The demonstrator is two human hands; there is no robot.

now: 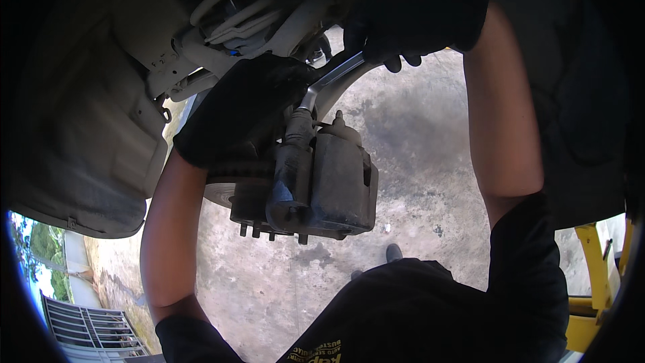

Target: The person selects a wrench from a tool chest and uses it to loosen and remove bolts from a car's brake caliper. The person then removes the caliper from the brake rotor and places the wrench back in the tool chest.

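Note:
A brake caliper (342,181) hangs in the middle, grey and dusty, beside a brake disc (220,191) and a hub with several wheel studs (256,230). A silver wrench (339,72) slants up to the right from the top of the caliper, its lower end at a bolt above the ribbed rubber boot (299,126). My right hand (413,17), in a black glove, is closed round the wrench's upper end. My left hand (245,107), also black-gloved, lies over the disc side, right against the wrench's lower end. Its fingers are lost in shadow.
Overhead are a coil spring (232,0) and a suspension arm (208,54). The dark wheel-arch liner (87,141) curves down at the left. A yellow lift post (592,269) stands at the right. Stained concrete floor (416,134) lies below; a metal grille (91,323) is at lower left.

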